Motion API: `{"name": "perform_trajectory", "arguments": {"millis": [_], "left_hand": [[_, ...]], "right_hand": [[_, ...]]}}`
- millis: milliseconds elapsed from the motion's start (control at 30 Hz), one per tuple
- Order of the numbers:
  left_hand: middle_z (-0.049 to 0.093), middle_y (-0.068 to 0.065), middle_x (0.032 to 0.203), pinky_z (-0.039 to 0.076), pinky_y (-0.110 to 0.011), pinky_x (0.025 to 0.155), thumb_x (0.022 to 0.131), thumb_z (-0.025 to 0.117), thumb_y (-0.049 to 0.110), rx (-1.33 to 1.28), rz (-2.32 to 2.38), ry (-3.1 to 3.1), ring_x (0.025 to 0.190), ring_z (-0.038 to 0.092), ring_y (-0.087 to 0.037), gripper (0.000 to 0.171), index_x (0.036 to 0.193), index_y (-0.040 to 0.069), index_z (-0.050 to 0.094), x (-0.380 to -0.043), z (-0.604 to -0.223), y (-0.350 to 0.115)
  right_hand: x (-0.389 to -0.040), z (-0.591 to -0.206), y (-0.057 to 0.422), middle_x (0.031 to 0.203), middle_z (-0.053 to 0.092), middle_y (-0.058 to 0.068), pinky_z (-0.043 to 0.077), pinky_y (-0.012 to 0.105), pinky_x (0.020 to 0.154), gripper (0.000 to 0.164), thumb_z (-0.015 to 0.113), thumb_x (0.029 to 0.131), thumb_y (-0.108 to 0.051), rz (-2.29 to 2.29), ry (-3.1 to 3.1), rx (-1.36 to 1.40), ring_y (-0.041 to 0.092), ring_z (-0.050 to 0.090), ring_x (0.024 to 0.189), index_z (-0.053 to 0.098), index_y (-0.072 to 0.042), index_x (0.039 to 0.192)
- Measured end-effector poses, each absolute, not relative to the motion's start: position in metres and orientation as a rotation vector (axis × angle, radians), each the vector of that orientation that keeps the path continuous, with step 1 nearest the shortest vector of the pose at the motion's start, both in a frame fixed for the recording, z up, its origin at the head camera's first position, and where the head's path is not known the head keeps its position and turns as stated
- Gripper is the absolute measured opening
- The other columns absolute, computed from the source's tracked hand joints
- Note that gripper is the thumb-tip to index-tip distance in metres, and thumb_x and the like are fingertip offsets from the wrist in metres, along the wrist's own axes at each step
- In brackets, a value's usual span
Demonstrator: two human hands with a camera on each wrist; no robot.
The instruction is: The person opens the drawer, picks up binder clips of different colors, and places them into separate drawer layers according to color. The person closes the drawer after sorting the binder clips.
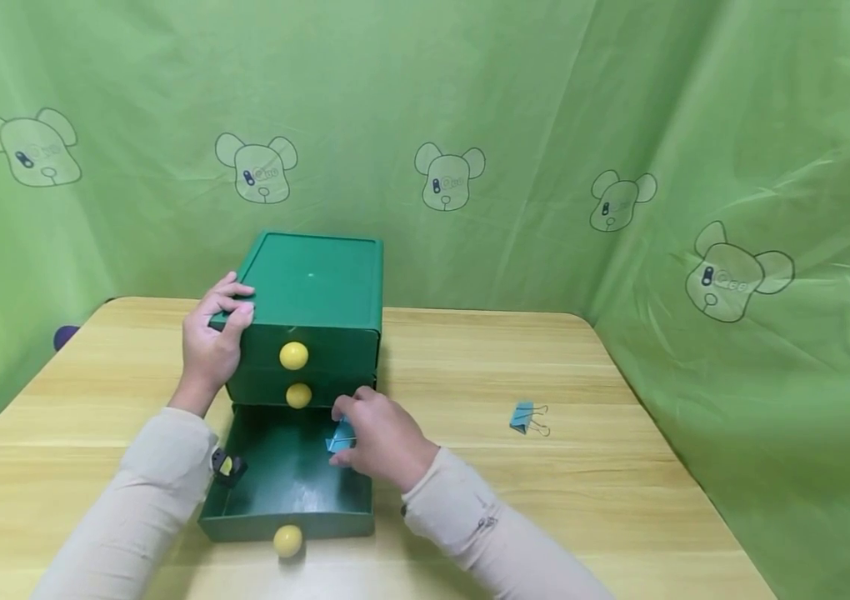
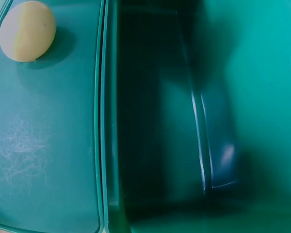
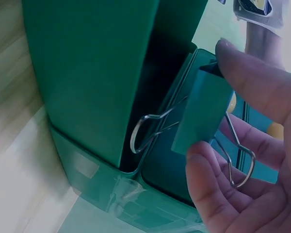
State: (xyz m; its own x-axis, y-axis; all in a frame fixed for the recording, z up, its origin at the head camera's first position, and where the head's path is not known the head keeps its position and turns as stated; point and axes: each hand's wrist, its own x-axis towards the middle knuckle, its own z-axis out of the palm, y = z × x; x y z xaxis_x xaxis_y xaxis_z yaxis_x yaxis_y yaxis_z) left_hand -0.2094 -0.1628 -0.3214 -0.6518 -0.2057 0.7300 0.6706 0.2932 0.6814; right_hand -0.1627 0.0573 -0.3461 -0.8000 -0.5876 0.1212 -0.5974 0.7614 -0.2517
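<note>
A green drawer cabinet (image 1: pixel 312 287) stands on the table with its bottom drawer (image 1: pixel 335 525) pulled out. My left hand (image 1: pixel 213 342) rests on the cabinet's upper left edge, fingers and thumb lying on the top. Over the right side of the pulled-out drawer, my right hand (image 1: pixel 387 437) pinches a blue binder clip (image 3: pixel 203 111) between thumb and fingertips. Both wire handles of the clip are visible in the right wrist view. Seen from the left wrist, the drawer's interior (image 2: pixel 174 145) is partly in dark shadow.
A second blue binder clip (image 1: pixel 522 416) lies on the wooden table (image 1: pixel 470 367) to the right. Yellow round knobs mark the drawers, one of them on the front of the pulled-out drawer (image 1: pixel 287 541). Green printed cloth (image 1: pixel 530 100) hangs behind and beside the table.
</note>
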Motion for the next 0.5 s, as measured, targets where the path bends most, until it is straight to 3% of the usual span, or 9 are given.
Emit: {"name": "perform_trajectory", "arguments": {"millis": [500], "left_hand": [[0.056, -0.03, 0.101, 0.027, -0.031, 0.103, 0.08, 0.053, 0.003, -0.413, -1.451, -1.802, 0.122, 0.039, -0.036, 0.018, 0.076, -0.014, 0.052, -0.2096, -0.3231, -0.1635]], "right_hand": [[-0.1662, -0.3519, 0.0571, 0.089, 0.054, 0.001, 0.046, 0.019, 0.065, 0.046, 0.08, 0.066, -0.037, 0.463, -2.862, 0.999, 0.012, 0.049, 0.074, 0.064, -0.011, 0.1]]}}
